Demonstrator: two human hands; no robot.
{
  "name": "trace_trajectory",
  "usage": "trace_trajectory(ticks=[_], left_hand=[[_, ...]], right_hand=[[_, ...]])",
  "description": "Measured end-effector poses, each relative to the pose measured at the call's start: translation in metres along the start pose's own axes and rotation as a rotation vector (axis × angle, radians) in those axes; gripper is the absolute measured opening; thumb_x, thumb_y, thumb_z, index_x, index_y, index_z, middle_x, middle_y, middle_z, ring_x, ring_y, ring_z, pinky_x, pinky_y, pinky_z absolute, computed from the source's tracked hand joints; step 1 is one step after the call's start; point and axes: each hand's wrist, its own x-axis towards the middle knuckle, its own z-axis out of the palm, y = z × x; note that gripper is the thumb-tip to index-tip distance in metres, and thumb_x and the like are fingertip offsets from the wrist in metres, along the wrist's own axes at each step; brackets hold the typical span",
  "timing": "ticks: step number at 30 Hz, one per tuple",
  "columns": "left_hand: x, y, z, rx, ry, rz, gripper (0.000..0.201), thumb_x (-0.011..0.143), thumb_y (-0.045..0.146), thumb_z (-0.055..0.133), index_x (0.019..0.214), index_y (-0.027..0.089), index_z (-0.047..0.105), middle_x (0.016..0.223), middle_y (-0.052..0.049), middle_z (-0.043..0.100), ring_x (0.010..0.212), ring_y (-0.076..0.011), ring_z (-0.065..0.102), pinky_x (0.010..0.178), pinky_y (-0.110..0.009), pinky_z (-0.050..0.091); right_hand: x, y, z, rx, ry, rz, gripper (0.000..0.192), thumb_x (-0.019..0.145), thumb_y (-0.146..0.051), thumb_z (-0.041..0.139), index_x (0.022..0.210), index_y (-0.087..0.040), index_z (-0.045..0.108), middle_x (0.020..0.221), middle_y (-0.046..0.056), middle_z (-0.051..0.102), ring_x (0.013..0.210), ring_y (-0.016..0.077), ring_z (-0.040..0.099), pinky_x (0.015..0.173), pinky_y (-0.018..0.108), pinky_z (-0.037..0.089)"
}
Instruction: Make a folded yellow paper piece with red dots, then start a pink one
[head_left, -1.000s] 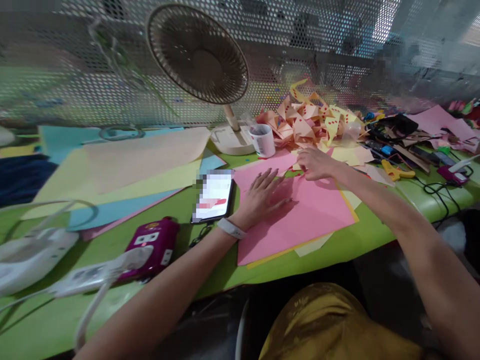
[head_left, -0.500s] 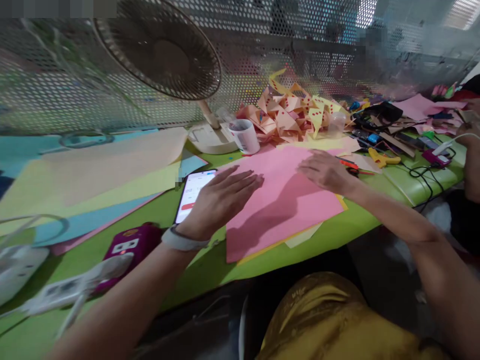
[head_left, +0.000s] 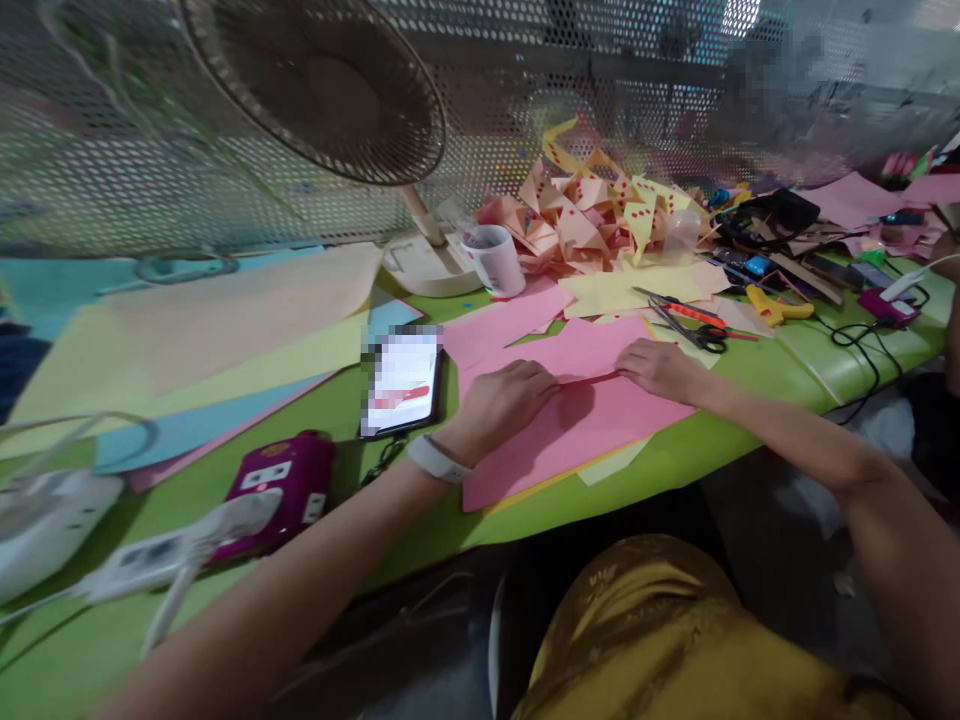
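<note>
On glossy green covering (head_left: 697, 445), both hands (head_left: 504, 402) (head_left: 658, 371) hold a thin pink sheet (head_left: 589, 347).

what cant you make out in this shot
Head view, all:
Fan: top cut off by the upper edge.
Phone: screen text lost to pixelation and blur.
Left hand: fingertips hidden by the hand itself; whether it pinches the pink paper is unclear.

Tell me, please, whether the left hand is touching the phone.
Apart: the head view shows a narrow strip of green tabletop between the phone and the left hand.
</note>
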Motion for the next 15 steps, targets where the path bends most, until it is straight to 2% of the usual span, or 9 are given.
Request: trace_trajectory(ticks=[3, 6, 11, 15], left_hand=[[0.004, 0.000, 0.001, -0.055, -0.002, -0.012, 0.038, 0.095, 0.044, 0.042, 0.082, 0.023, 0.071, 0.092, -0.010, 0.070, 0.088, -0.0266, 0.065, 0.074, -0.037, 0.051], [0.005, -0.002, 0.001, -0.188, 0.036, -0.083, 0.040, 0.092, 0.052, 0.046, 0.076, 0.022, 0.067, 0.083, -0.008, 0.066, 0.077, -0.0241, 0.063, 0.071, -0.037, 0.050], [0.006, -0.009, 0.000, -0.272, 0.029, -0.162, 0.043, 0.087, 0.059, 0.050, 0.069, 0.022, 0.061, 0.075, -0.005, 0.063, 0.070, -0.0203, 0.057, 0.066, -0.034, 0.046], [0.004, -0.020, -0.006, -0.328, -0.079, -0.254, 0.046, 0.083, 0.064, 0.054, 0.070, 0.021, 0.063, 0.074, -0.004, 0.065, 0.069, -0.0183, 0.057, 0.062, -0.030, 0.044]], right_hand=[[0.002, 0.002, -0.001, 0.095, -0.012, 0.060, 0.023, 0.100, -0.025, 0.051, 0.099, -0.014, 0.071, 0.102, 0.012, 0.072, 0.097, 0.0224, 0.062, 0.086, 0.034, 0.046], [0.012, 0.009, -0.004, 0.224, -0.093, 0.136, 0.019, 0.098, -0.026, 0.055, 0.095, -0.016, 0.072, 0.099, 0.010, 0.070, 0.098, 0.0217, 0.061, 0.084, 0.032, 0.044], [0.030, 0.024, -0.008, 0.379, -0.246, 0.279, 0.017, 0.092, -0.030, 0.062, 0.085, -0.017, 0.069, 0.091, 0.006, 0.068, 0.082, 0.0169, 0.059, 0.071, 0.028, 0.037], [0.036, 0.025, -0.009, 0.400, -0.300, 0.330, 0.019, 0.091, -0.032, 0.062, 0.084, -0.016, 0.069, 0.090, 0.006, 0.068, 0.079, 0.0160, 0.057, 0.069, 0.026, 0.034]])
